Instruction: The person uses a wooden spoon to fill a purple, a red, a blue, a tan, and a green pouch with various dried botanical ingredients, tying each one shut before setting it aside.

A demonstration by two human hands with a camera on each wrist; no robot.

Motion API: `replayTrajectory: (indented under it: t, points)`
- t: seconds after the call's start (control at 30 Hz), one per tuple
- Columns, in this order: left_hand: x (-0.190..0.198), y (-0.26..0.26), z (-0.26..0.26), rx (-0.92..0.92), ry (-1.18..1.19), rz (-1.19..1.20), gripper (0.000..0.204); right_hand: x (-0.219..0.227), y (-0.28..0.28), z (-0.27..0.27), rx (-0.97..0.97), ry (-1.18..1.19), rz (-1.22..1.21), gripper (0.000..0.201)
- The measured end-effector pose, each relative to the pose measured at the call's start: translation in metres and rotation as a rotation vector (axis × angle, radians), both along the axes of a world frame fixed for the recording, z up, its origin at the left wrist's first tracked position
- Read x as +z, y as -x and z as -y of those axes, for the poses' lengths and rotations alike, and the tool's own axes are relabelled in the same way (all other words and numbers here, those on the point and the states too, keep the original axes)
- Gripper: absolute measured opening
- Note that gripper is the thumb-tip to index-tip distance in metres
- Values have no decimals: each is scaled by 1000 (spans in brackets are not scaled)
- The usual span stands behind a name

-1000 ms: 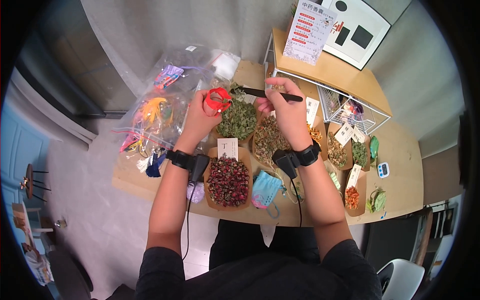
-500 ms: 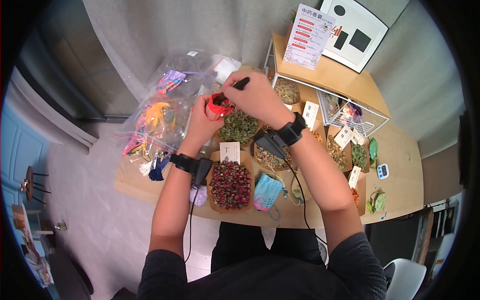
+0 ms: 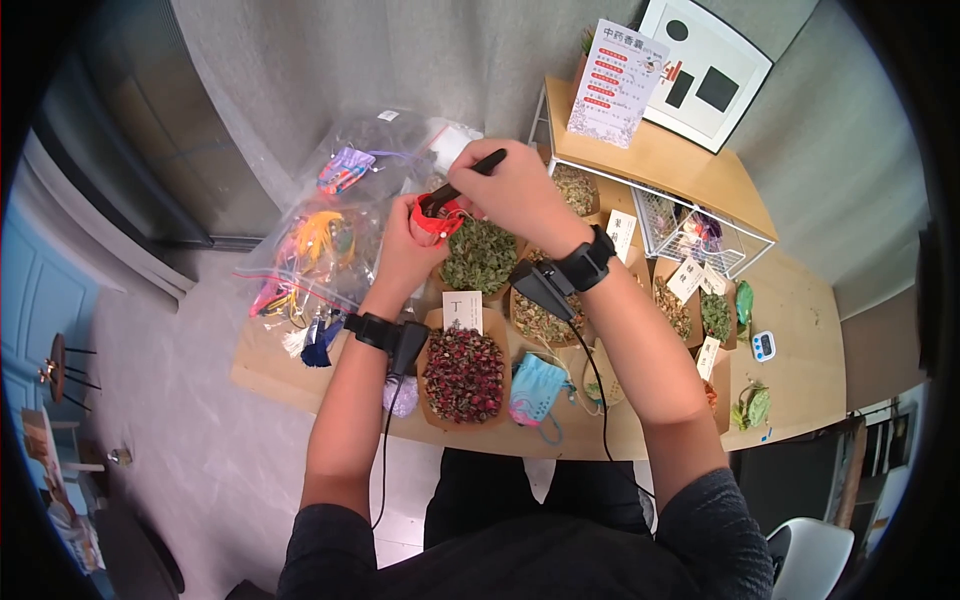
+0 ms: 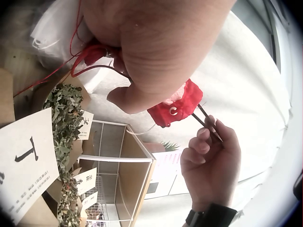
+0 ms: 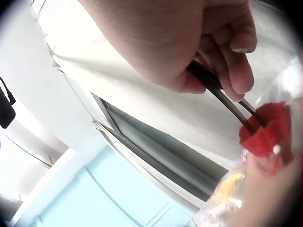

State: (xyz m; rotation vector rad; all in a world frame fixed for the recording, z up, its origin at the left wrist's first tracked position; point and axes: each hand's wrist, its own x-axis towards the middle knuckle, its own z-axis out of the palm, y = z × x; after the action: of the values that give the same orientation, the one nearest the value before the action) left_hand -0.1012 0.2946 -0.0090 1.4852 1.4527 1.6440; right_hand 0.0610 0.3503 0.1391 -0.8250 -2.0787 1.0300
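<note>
My left hand (image 3: pixel 402 258) grips a small red drawstring pouch (image 5: pixel 265 139) with its mouth turned up. White beads sit on the pouch's cords. Black tweezers (image 5: pixel 220 94) are pinched in my right hand (image 3: pixel 522 198); their tips reach down into the pouch mouth. What lies between the tips is hidden inside the cloth. Just below both hands in the head view is a paper tray of dried green leaves (image 3: pixel 480 260). Nearer my body, a tray of dried rosebuds (image 3: pixel 464 378) has a white label card (image 3: pixel 462 308) at its back edge.
To the left lie clear plastic bags (image 3: pixel 375 215) with tassels (image 3: pixel 320 235) and a purple pouch (image 3: pixel 345 168). A blue pouch (image 3: pixel 538 385) rests by the front edge. Several herb trays fill the right, below a wooden-topped rack (image 3: pixel 665 165); a small timer (image 3: pixel 763 346) stands beyond.
My right hand has come left from above the trays to the red pouch, and the tweezers have gone down into its mouth. My left hand has kept hold of the pouch.
</note>
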Motion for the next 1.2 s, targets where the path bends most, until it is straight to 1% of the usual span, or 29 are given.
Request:
replayTrajectory:
  t: [0.1,0.23,0.33,0.4,0.5,0.57,0.67,0.77,0.83,0.97,1.07,1.13,1.2]
  points:
    - [-1,1,-1,3,-10,12,59,25,-10,9,-70,77,20,18]
    - [0,-1,0,1,-25,84,63,29,-22,8,-84,70,-55,16]
    - [-6,1,-3,-3,-96,146,63,19,-39,14,-127,140,-170,16]
    - [-8,1,-3,-2,-93,161,64,-1,-57,18,-138,137,-125,13]
    - [-10,2,-6,-10,-79,166,64,-51,-72,23,-121,141,-87,12]
    - [-10,1,-6,-22,-78,164,64,-64,-72,35,-80,130,-27,15]
    - [-10,0,-4,-24,-88,164,63,-78,-73,43,-5,-87,107,15]
    - [-5,0,-1,0,-74,131,63,-77,-75,50,21,-48,95,15]
    - [2,-2,1,24,-53,78,63,-75,-74,54,-11,-87,124,14]
    - [1,-2,1,-16,-15,109,63,-74,-70,62,-149,-167,177,12]
    - [-1,-1,1,-15,5,107,64,-83,-65,58,-208,-175,164,13]
    - [0,-1,1,-14,12,105,65,-85,-61,58,-209,-138,138,13]
    - [1,-2,2,24,-21,11,64,-88,-56,57,-206,-113,141,13]
